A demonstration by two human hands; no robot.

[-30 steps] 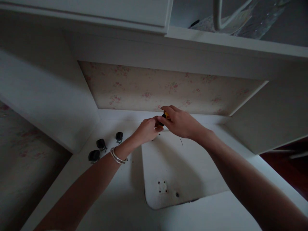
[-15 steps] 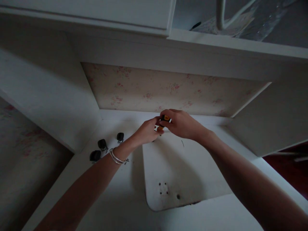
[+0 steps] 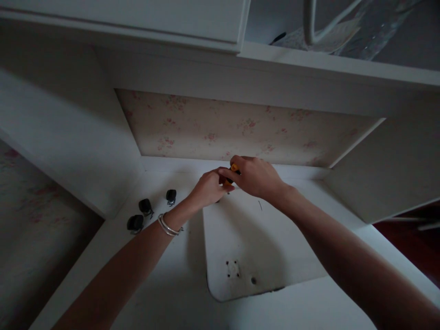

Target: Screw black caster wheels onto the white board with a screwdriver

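My right hand (image 3: pixel 260 178) is closed around the upper end of a yellow-and-black screwdriver (image 3: pixel 234 168). My left hand (image 3: pixel 207 189), with silver bangles (image 3: pixel 167 225) at its wrist, pinches the lower part of the same tool. Both hands are together over the far left corner of a white board (image 3: pixel 302 243) with rounded corners. Fingers hide the tool's tip and whatever it touches. Near the board's front left corner is a square group of screw holes (image 3: pixel 233 269), beside one larger hole (image 3: pixel 253 280).
Three black casters, a front one (image 3: pixel 135 223), a middle one (image 3: pixel 145 206) and a far one (image 3: pixel 171 196), stand left of my left forearm on a white surface (image 3: pixel 165 284). A thin dark sliver (image 3: pixel 260 205) lies on the board. A white cabinet (image 3: pixel 172 23) overhangs above; side panels flank both sides.
My right hand has turned on the screwdriver, its thumb now reaching further left across the handle. My left hand stays in nearly the same place.
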